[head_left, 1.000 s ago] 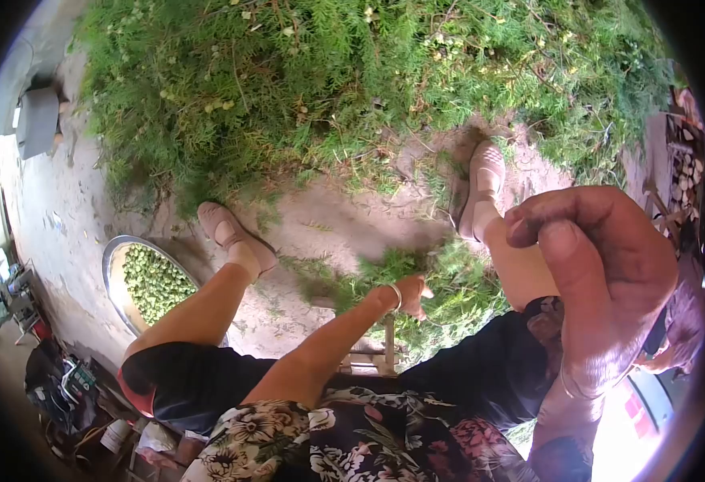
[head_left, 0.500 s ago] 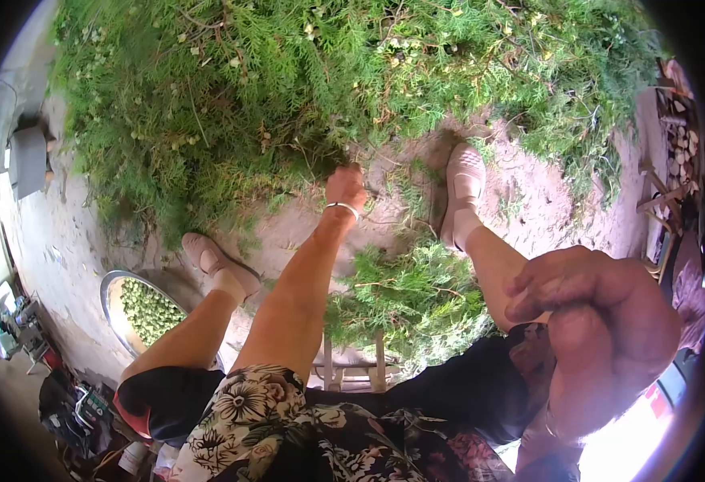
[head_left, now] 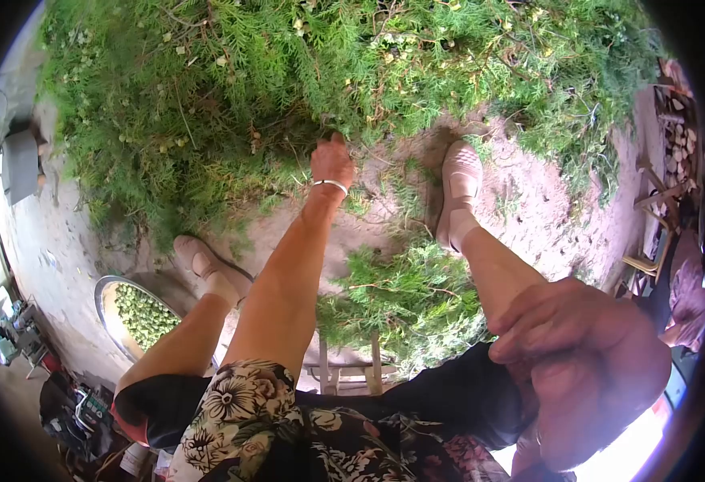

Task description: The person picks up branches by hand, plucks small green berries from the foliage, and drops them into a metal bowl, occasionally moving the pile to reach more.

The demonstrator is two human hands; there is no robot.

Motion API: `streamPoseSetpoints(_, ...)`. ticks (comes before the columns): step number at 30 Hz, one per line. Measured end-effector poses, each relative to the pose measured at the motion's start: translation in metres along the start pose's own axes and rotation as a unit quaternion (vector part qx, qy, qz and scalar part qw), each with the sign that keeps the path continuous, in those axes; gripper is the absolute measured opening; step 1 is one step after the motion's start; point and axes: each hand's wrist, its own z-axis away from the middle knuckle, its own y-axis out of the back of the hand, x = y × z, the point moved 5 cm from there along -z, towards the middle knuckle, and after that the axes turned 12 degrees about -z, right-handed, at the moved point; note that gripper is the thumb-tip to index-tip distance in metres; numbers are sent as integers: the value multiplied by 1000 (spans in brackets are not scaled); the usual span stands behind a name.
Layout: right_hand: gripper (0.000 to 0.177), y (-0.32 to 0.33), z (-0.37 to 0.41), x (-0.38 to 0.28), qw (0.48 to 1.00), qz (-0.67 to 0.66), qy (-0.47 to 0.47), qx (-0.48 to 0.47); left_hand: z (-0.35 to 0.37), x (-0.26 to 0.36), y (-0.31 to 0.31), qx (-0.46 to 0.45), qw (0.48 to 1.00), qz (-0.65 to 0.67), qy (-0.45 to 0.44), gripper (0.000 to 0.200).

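Note:
My left hand [head_left: 334, 163], with a pale bracelet at the wrist, reaches to the lower edge of a large heap of green cypress branches [head_left: 272, 88]. Its fingers are stretched forward and partly apart, with the tips lost among the dark stems; nothing shows in its grip. Large and close to the camera, my right hand [head_left: 585, 353] is raised at the right. Its fingers curl inward against the thumb, and whatever they may hold is hidden. Between my legs lies a smaller pile of cypress sprigs [head_left: 416, 281].
A metal basin [head_left: 105, 309] of small green cones [head_left: 145, 313] stands beside my left leg. My shoes [head_left: 462, 173] rest on the dusty ground. Below the sprigs is a wooden stool [head_left: 352, 371]. Stacked firewood [head_left: 680, 153] lines the right side; a grey box [head_left: 20, 167] is at the left.
My left hand has moved forward and slightly left, up to the heap's edge, its fingers extending. My right hand has shifted a little lower and left, still curled.

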Motion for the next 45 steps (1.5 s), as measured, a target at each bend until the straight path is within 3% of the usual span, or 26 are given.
streamPoseSetpoints(2, 25, 2, -4, 2, 994, -30, -105, 19, -6, 1, -8, -32, 998, -58, -22, 13)
streamPoseSetpoints(6, 26, 1, -8, 1, 997, -25, -76, 6, 4, -10, -12, -87, 994, -54, -37, 11)
streamPoseSetpoints(8, 24, -1, -9, -1, 995, -35, -88, 4, 36, -19, -22, -90, 990, 62, -88, 15)
streamPoseSetpoints(10, 22, -2, -6, 0, 997, -38, -68, 5, 72, -31, -17, -240, 917, 312, 70, 16)
streamPoseSetpoints(11, 20, -3, -5, -1, 998, -40, -48, 4, 86, -35, -12, -238, 917, 312, 72, 16)
streamPoseSetpoints(12, 20, -9, -11, -11, 998, -42, -47, 1, 101, -42, -12, -248, 845, 447, 159, 12)
streamPoseSetpoints(13, 19, -16, -18, -20, 991, -49, -124, 8, 114, -47, -12, -250, 746, 568, 241, 9)
streamPoseSetpoints(14, 18, -21, -19, -22, 978, -56, -200, 15, 120, -49, -4, -247, 746, 569, 244, 9)
streamPoseSetpoints(16, 17, -16, -6, -6, 992, -29, -124, 13, 128, -49, 8, -231, 651, 668, 278, 5)
streamPoseSetpoints(17, 16, -15, 0, -6, 999, -3, -46, 13, 126, -50, 17, -227, 652, 668, 279, 5)
streamPoseSetpoints(18, 16, -16, 0, -12, 999, -4, -45, 12, 116, -48, 25, -218, 685, 646, 259, 7)
streamPoseSetpoints(20, 16, -13, 2, -13, 979, 11, -198, 38, 93, -38, 33, -222, 765, 571, 196, 10)
streamPoseSetpoints(21, 16, -13, 3, -8, 979, 12, -199, 38, 81, -32, 24, -223, 765, 571, 196, 10)
streamPoseSetpoints(22, 16, -13, 2, -5, 991, 1, -135, 22, 61, -24, 24, -124, 887, 435, 95, 11)
streamPoseSetpoints(23, 17, -13, 0, -6, 997, -8, -71, 7, 46, -14, 28, -19, 961, 276, -11, 12)
streamPoseSetpoints(24, 17, -14, -1, -4, 997, -5, -72, 7, 33, -9, 28, -20, 960, 279, -12, 12)
streamPoseSetpoints(26, 22, -12, -3, -3, 997, -37, -48, 37, 9, 0, 31, 29, 998, 54, 8, 15)
streamPoseSetpoints(29, 26, -10, -8, -2, 998, -20, -53, 19, -18, -6, 9, -41, 996, -84, -5, 18)
streamPoseSetpoints(31, 28, -5, -7, 1, 999, -4, -36, 2, -16, -7, 6, -53, 995, -80, -2, 13)
streamPoseSetpoints(35, 31, -5, -7, -2, 1000, 10, -27, -4, 24, -26, -35, -145, 970, 195, 4, 9)
streamPoseSetpoints(37, 30, -9, -6, -4, 999, -1, -43, 8, 66, -22, -13, -349, 822, 428, 138, 11)
streamPoseSetpoints(40, 28, -23, 3, -1, 999, -5, -27, 38, 105, -41, -4, -261, 766, 550, 207, 20)
streamPoseSetpoints(41, 26, -26, 6, -3, 998, -1, 9, 59, 104, -45, -3, -256, 766, 551, 211, 20)
streamPoseSetpoints(42, 26, -24, 5, -6, 998, -4, 11, 55, 91, -53, 11, -138, 886, 417, 145, 24)
streamPoseSetpoints(43, 25, -21, 2, -8, 999, 11, -30, 18, 79, -55, 27, -14, 962, 262, 73, 29)
streamPoseSetpoints(45, 23, -18, 0, -6, 997, 26, -68, -19, 52, -49, 55, 16, 977, 193, 85, 33)
